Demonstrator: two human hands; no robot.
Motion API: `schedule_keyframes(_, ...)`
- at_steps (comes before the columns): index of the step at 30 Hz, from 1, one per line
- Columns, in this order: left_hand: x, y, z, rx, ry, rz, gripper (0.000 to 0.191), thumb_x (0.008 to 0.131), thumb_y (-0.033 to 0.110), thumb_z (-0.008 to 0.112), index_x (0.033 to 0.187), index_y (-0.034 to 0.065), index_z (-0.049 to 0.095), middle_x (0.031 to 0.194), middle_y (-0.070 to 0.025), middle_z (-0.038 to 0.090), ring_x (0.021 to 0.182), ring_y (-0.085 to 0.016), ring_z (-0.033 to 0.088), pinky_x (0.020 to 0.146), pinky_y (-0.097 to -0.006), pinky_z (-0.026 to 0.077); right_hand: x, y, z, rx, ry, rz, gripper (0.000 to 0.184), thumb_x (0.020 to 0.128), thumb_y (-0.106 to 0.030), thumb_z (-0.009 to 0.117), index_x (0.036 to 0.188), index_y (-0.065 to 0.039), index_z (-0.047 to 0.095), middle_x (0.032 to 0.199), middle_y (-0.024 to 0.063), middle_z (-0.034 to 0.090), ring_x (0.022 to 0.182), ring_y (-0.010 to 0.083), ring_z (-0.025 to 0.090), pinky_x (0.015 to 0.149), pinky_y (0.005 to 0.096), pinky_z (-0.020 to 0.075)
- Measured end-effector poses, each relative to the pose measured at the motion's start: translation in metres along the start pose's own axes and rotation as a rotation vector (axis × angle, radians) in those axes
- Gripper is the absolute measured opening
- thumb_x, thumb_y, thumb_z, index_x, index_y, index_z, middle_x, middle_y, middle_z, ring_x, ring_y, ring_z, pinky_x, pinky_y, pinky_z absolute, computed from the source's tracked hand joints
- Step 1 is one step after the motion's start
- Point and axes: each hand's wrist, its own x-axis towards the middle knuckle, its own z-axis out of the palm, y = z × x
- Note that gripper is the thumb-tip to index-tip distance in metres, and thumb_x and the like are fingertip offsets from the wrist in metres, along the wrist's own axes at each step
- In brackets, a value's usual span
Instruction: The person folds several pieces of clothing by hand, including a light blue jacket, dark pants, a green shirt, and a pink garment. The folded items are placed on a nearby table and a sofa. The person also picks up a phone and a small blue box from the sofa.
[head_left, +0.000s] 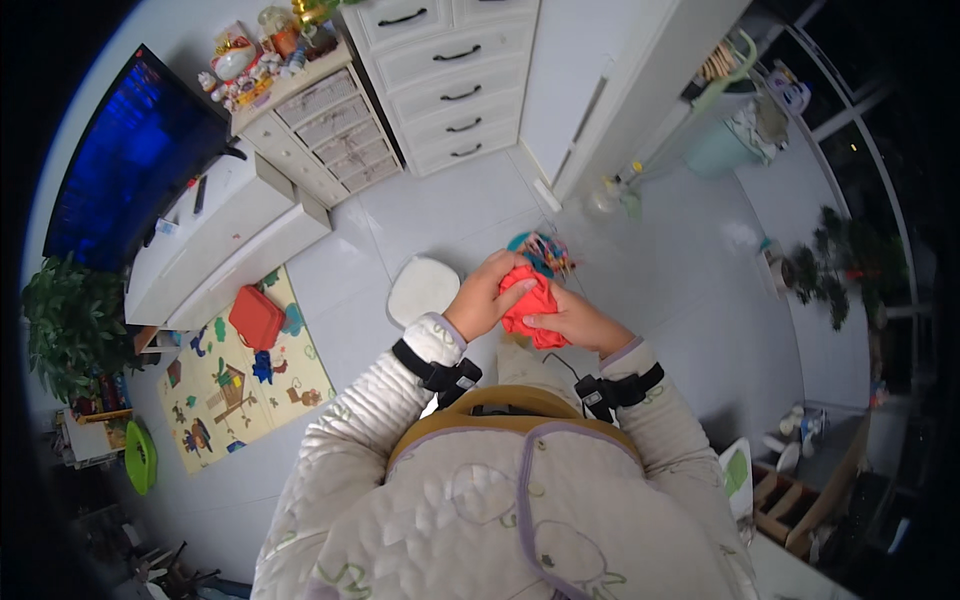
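A bunched red cloth (531, 301) is held between both hands in front of my waist. My left hand (486, 296) grips its left side, the thumb lying over the top of it. From the right, my right hand (581, 319) holds the lower right part, its thumb pressed on the fabric. The fingers beneath the cloth are hidden. Just beyond my hands, a blue-green container (519, 243) with a heap of small colourful items (551, 253) stands on the floor, partly covered by my hands. A white stool (424, 291) is left of my left hand.
A patterned play mat (247, 397) lies at the left with a red case (256, 316) on it. Beyond are a TV stand (225, 217), a television (135, 161) and a white chest of drawers (457, 82). A potted plant (825, 262) stands at the right by the windows.
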Motion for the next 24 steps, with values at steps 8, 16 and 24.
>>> schedule_keyframes(8,0.073,-0.051,-0.113,-0.146,0.447,-0.321,0.013,0.091,0.011,0.053,0.099,0.0072,0.062,0.089,0.0001,0.059,0.071,-0.007,0.055,0.059,-0.0215,0.045,0.053,-0.034,-0.118,0.03,0.291,0.013,0.055,0.086,-0.007,0.056,0.137,-0.004,0.036,0.117,0.0071,0.056,0.097,0.0111,0.056,0.076,0.0267,0.0491)
schedule_keyframes(16,0.156,-0.121,-0.202,0.095,0.546,-0.435,0.013,0.088,0.014,0.057,0.097,0.0092,0.064,0.084,0.0006,0.062,0.068,-0.008,0.056,0.055,-0.022,0.044,0.04,-0.043,-0.174,0.205,0.659,0.056,0.062,0.086,-0.007,0.053,0.143,-0.009,0.027,0.116,0.0068,0.055,0.09,0.0126,0.057,0.061,0.024,0.0476)
schedule_keyframes(24,0.316,-0.247,-0.192,-0.458,0.438,-0.631,0.032,0.088,0.03,0.055,0.112,0.0099,0.058,0.099,-0.0042,0.062,0.085,-0.016,0.059,0.069,-0.032,0.048,0.009,-0.036,-0.188,0.203,0.863,0.187,0.061,0.084,-0.002,0.05,0.141,-0.006,0.029,0.128,0.0104,0.049,0.113,0.0196,0.051,0.09,0.0273,0.0439)
